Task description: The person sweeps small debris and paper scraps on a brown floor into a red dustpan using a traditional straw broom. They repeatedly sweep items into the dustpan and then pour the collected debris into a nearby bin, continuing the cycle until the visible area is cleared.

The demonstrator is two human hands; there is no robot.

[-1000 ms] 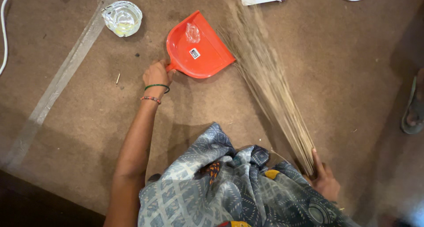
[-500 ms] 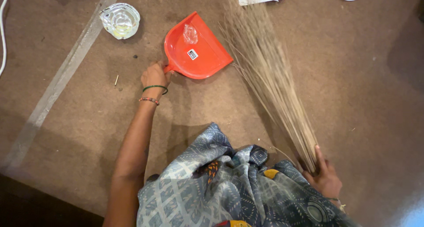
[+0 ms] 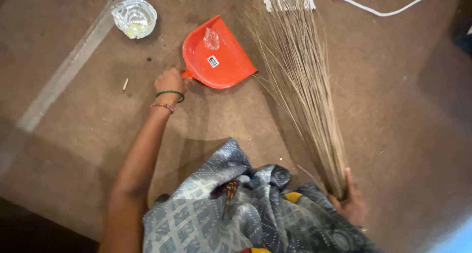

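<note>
- Left hand (image 3: pixel 170 80) closed round handle of one red dustpan (image 3: pixel 216 56), flat on brown floor (image 3: pixel 403 110).
- Right hand (image 3: pixel 350 202) gripping base of one twig broom (image 3: pixel 305 86); bristle tips just beside dustpan lip.
- White rectangular label, one clear plastic scrap (image 3: pixel 212 38) inside pan.
- Broom more upright than before.

Broom (image 3: pixel 305 90) tips blurred, perhaps cut off.

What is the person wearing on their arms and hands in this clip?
Both hands are bare, no gloves. The left hand has a thin green bangle and a multicoloured beaded bracelet at the wrist, with the forearm unsleeved. The right hand shows no clear jewellery; its arm is hidden by grey-blue patterned fabric.
</note>
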